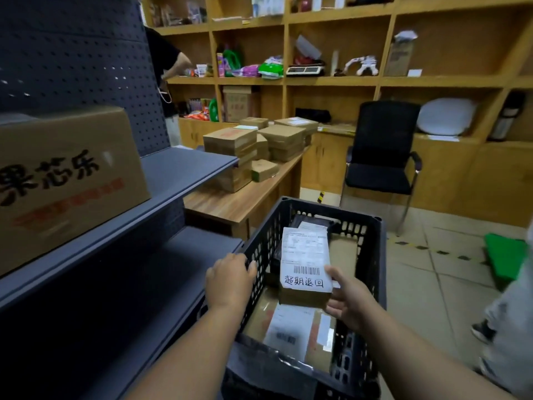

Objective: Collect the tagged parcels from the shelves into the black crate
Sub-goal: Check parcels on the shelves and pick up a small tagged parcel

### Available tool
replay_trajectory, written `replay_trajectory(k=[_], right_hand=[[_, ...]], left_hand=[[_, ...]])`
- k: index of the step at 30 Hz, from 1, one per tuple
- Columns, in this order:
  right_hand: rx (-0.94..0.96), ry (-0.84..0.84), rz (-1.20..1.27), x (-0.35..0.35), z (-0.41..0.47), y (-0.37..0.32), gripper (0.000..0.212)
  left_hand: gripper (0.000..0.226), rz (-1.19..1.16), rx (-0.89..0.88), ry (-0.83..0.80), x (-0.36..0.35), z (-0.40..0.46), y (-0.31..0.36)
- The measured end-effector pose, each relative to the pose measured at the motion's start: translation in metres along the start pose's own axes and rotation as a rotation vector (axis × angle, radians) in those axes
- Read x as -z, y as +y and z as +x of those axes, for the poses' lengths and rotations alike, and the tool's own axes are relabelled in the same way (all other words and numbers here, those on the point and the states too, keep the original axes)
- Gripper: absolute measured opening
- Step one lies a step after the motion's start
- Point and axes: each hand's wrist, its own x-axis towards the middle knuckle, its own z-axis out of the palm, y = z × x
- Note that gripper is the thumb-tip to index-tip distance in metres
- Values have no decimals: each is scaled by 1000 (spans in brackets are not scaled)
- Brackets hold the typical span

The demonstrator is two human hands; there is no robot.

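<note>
The black crate [377,255] sits low in the middle of the view, with several cardboard parcels lying inside it. My right hand [347,298] holds a small brown tagged parcel [305,269] over the crate's opening; its white shipping label with a barcode and handwritten characters faces up. My thumb lies on the label's lower right corner. My left hand [229,280] grips the crate's left rim, fingers curled over the edge. Inside the crate, another labelled box [288,330] lies flat below the held parcel.
Dark grey metal shelves [184,166] run along the left, with a large printed carton [66,180] on one. A wooden table [239,202] ahead carries stacked brown boxes [230,142]. A black chair [383,157], wooden wall shelving, a person at back left and another person's legs at right.
</note>
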Motion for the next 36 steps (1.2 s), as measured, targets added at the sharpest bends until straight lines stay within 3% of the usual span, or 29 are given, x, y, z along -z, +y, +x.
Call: replay_trajectory(k=[7,14,25,36], right_hand=[[-134,-26,-29,16,9,25,21],[-222,11,-32,19,18,49,23],[-270,103,-18,-6,29,79,25],[-349,110,47,-16,48,101,36]], left_hand=[[33,-78,9,-89,-36,4,19],[35,-313,205,-341,-63,13,23],[40,-625,369,-686,-94,27,7],[31,-673,380,-816,-109,33,-5]])
